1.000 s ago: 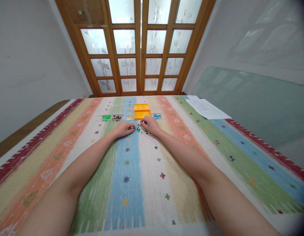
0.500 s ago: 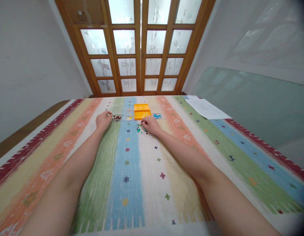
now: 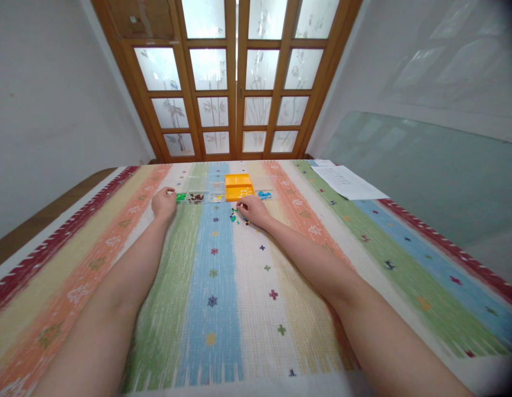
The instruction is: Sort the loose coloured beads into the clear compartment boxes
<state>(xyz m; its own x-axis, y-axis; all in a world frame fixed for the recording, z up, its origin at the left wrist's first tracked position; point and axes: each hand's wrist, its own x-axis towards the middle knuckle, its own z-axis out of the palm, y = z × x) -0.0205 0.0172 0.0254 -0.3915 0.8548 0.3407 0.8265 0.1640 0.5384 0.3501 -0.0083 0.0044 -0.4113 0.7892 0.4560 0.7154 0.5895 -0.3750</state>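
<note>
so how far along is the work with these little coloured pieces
Looks done: green pieces, dark brown pieces and blue pieces lie in separate groups, and the orange box is open. In hand: the right hand is at a small mixed cluster, the left hand beside the green; any grip is unclear. Left: probably that loose cluster; how much more, I can't tell.

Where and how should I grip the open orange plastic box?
Probably pinch the open orange plastic box by its straight near wall, left of centre, from the front: the right hand crowds its near right corner, and small yellow pieces and small blue pieces flank it.
</note>
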